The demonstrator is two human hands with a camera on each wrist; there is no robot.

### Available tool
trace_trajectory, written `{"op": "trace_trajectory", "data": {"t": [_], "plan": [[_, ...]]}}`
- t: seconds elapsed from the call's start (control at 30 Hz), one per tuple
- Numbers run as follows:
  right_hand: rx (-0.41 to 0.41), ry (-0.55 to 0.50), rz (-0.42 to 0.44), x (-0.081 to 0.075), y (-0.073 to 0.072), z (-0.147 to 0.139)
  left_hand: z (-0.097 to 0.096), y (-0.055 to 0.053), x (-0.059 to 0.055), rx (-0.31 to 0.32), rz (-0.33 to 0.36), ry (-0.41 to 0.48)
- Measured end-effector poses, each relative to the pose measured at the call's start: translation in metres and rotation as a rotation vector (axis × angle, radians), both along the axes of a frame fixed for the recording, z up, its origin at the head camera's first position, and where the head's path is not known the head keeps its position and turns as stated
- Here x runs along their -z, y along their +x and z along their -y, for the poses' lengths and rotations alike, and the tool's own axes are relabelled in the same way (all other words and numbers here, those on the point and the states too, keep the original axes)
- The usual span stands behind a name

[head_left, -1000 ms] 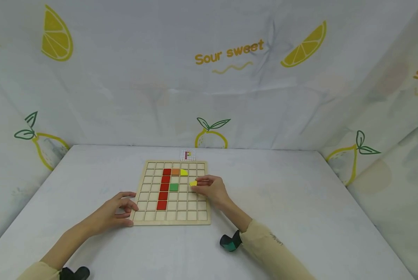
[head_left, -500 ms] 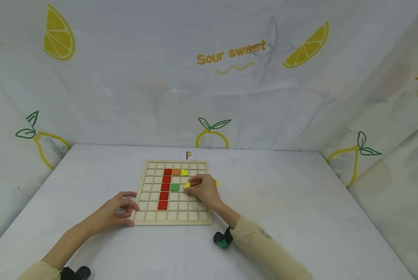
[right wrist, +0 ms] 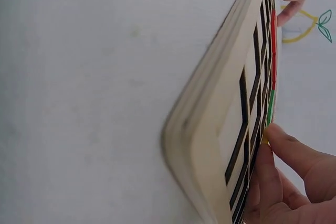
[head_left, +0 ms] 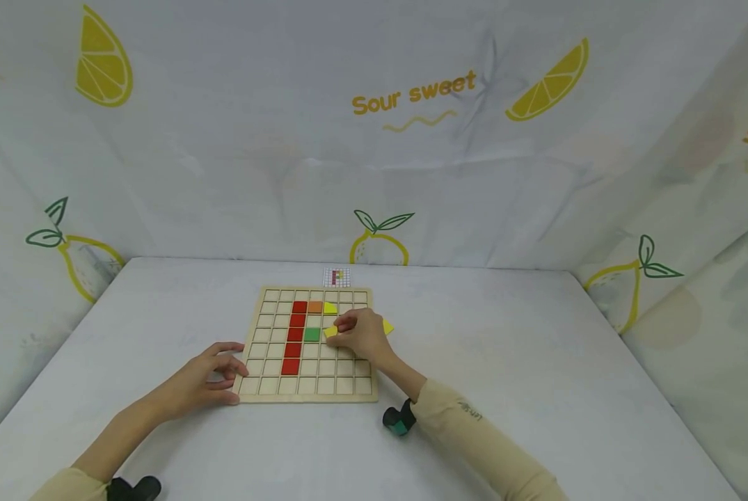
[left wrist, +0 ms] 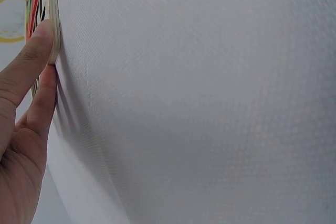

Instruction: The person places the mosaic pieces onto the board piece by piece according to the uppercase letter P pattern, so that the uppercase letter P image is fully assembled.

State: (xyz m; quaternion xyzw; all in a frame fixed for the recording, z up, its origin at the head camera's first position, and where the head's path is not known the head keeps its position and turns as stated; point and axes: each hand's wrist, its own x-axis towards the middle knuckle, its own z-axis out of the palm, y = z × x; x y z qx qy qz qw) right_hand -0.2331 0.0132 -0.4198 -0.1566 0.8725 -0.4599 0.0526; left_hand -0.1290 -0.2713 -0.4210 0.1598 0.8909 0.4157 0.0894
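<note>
A wooden grid board (head_left: 305, 399) lies flat on the table with colored tiles in its squares. My left hand (head_left: 207, 379) holds its left edge near the close corner, a finger over the rim. Over the grid, my right hand (head_left: 361, 335) pinches a small yellow tile (head_left: 330, 332) between thumb and fingers, just right of a green square tile (head_left: 312, 335). A column of red square tiles (head_left: 293, 334) stands to the left. An orange tile (head_left: 314, 307) and a yellow tile with a cut corner (head_left: 330, 308) continue its top row.
Beyond the board lies a small pattern card (head_left: 337, 277). Another yellow tile (head_left: 388, 326) is on the white table right of the board, partly hidden by the right hand. A printed white curtain (head_left: 273, 174) hangs behind the table.
My right hand has moved left over the board with the yellow tile, toward the green tile. A yellow tile right of the board has come into view. The left hand stays put.
</note>
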Motion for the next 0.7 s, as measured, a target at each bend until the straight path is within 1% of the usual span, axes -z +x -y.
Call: {"op": "trace_trajectory", "data": {"t": [0.27,0.5,0.7], "plan": [[-0.021,-0.009,-0.034,0.0009,-0.0011,-0.0011,0.0012,-0.0012,0.0008,0.001,0.005,0.008],[-0.016,-0.01,-0.016,-0.0014,-0.0011,-0.0015,0.002,-0.0018,0.0013,0.004,0.018,0.031],[-0.021,0.001,-0.026,-0.001,-0.0015,-0.0016,0.0018,-0.0014,0.0016,-0.002,0.019,0.029]]}}
